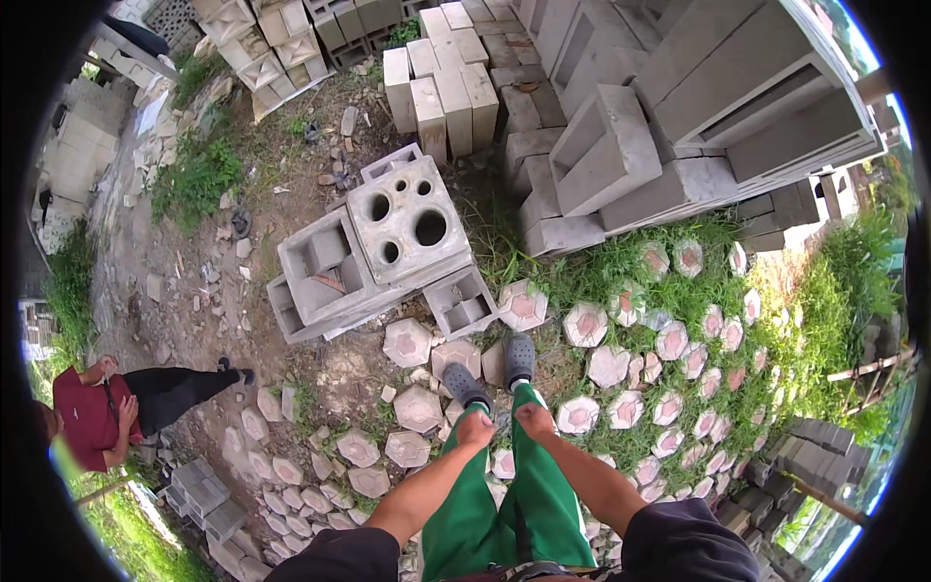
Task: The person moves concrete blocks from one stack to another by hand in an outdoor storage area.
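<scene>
My left hand (475, 428) and my right hand (534, 423) hang in front of the legs of my green trousers (473, 495), a short gap between them. Seen from above, both look compact, with the fingers mostly hidden beneath, so their closure is unclear. No tool or block shows in either hand. Ahead of my grey clogs (521, 357) stands a pale concrete block (407, 218) with several round holes of different sizes. It sits on top of other blocks, beside a hollow grey block (325, 267). A smaller hollow block (461, 302) lies at its near right.
Hexagonal paving stones (579, 411) with grass between them spread around my feet. Large grey blocks (606, 150) are stacked at the far right, pale solid blocks (441, 92) behind. A person in a dark red shirt (82, 417) stands at left. Rubble (208, 291) covers the dirt there.
</scene>
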Demonstrator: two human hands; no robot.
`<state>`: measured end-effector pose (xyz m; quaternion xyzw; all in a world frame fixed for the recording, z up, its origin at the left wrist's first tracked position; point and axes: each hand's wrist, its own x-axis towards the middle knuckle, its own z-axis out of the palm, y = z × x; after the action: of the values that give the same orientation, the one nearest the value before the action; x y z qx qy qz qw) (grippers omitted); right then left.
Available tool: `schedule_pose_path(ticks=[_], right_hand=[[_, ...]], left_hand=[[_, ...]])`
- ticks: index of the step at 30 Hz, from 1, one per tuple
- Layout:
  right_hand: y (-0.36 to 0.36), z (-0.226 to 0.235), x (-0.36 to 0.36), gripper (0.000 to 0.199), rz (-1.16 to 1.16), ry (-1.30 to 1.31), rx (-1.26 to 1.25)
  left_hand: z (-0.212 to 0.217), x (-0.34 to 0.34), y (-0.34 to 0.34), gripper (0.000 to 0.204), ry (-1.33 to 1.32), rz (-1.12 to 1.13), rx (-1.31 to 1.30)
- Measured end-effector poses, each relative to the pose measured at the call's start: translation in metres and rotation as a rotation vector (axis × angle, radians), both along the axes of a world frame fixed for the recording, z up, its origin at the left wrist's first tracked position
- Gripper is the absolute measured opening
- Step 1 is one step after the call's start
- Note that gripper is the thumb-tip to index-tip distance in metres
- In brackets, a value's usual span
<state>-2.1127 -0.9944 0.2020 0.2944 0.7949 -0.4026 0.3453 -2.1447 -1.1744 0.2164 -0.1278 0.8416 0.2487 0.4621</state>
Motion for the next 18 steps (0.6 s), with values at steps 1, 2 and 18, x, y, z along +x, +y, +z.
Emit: schedule_pose_path(ticks=[1,2,18], right_hand=[[0.005,0.039,0.015,0.024,-0.174,0.09,-0.029],[0.013,0.074,0.033,0.022,-0.35,0.168,-0.056],[0.117,0.18,0.323,0.031,-1.706,0.258,-0.034]], left_hand=[[0.024,-0.001,-0.004,0.034,0.005,-0.009,0.017],[0.053,0.003,-0.005,0.037,-0.005,-0.021,0.034],[0.142,0.018,0.127,0.063,0.28,-0.567,0.312]])
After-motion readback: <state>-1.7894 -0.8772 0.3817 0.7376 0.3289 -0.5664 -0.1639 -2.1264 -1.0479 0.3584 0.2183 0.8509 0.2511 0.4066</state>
